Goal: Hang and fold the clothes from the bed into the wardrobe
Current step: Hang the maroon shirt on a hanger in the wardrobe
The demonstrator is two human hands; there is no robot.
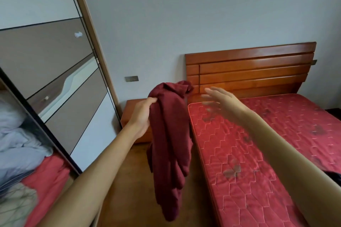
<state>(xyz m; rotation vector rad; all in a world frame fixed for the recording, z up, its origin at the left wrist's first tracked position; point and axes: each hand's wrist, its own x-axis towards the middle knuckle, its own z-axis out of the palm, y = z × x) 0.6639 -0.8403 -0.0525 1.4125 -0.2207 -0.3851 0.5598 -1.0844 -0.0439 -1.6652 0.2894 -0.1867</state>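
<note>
The left hand [142, 114] gripped a dark maroon garment [171, 134] near its bunched top, fingers curled into the cloth. The garment hung free in long folds over the wooden floor [132, 180], in the gap between the wardrobe and the bed, and touched neither. The right hand [219, 100] was raised just beside the top of the garment, above the head end of the mattress. Its fingers were spread and straight and held nothing, and the hand was blurred.

The bed's mattress [258, 153] was bare, covered in red quilted fabric with a stitched hexagon pattern and several dark blotches. A glossy reddish-brown wooden headboard [249, 68] of horizontal slats stood against the plain pale grey wall [184, 14]. A small bedside cabinet [132, 108] in the same wood sat on the floor in the corner between the headboard and the wardrobe, partly hidden behind the left hand. A small metal wall plate [131, 78] was set in the wall above it.

The wardrobe's sliding door [55, 79] filled the left side, with white and grey-brown panels split by thin dark lines and a tan frame along its edge. Left of the door's dark edge lay pale blue-grey bedding [16, 134] and a red cloth [49, 177]. A dark item [334, 177] showed at the right edge on the mattress, too cut off to identify
</note>
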